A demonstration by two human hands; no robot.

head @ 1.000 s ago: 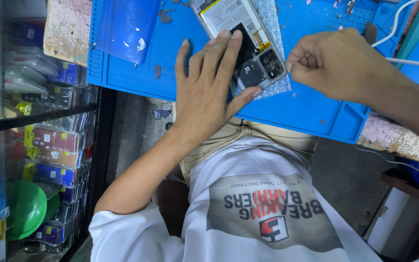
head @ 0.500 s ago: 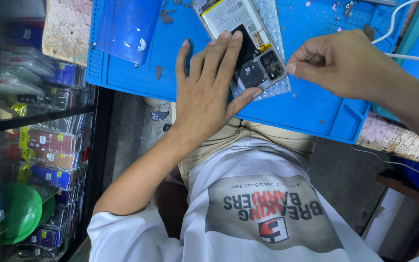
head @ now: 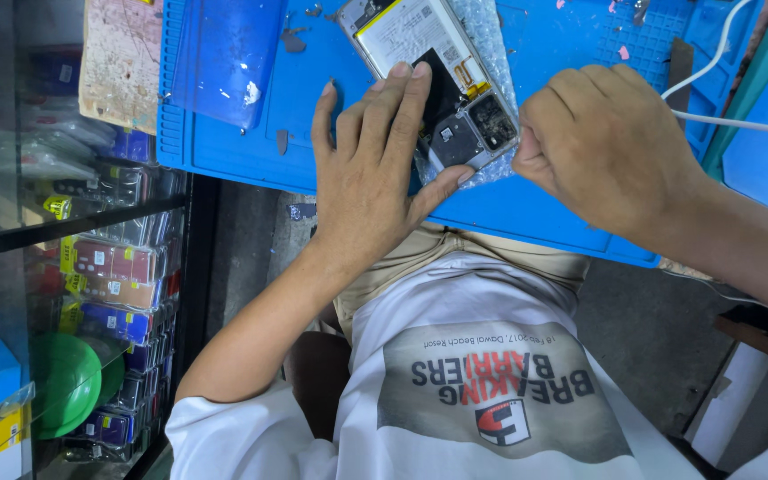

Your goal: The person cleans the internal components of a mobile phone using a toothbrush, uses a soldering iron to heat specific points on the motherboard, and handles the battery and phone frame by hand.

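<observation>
- The phone [head: 442, 84], its back off and insides showing, lay on a patch of bubble wrap [head: 491, 36] on the blue mat [head: 562, 204], close to the mat's near edge.
- The mat's near edge ran just above the person's lap; below it there was only the white shirt [head: 491, 391] and a bare strip of counter [head: 242, 240] at the left.
- Left of the phone the mat lay mostly open, with a clear blue sheet [head: 224, 53] resting on it and a few small dark scraps [head: 293, 40] near it.
- Right of the phone a white cable [head: 713, 62] crossed the mat's far right corner.
- A glass case [head: 73, 284] of small packaged goods stood along the left side, close to the left arm.
- The left hand [head: 371, 169] lay flat and spread, fingers [head: 402, 89] pressing on the phone's lower part and the thumb along its near edge; it gripped nothing.
- The right hand [head: 606, 147] was curled nearly closed just beside the phone's lower right corner, fingertips pinched together there; whether they held a tool could not be told.
</observation>
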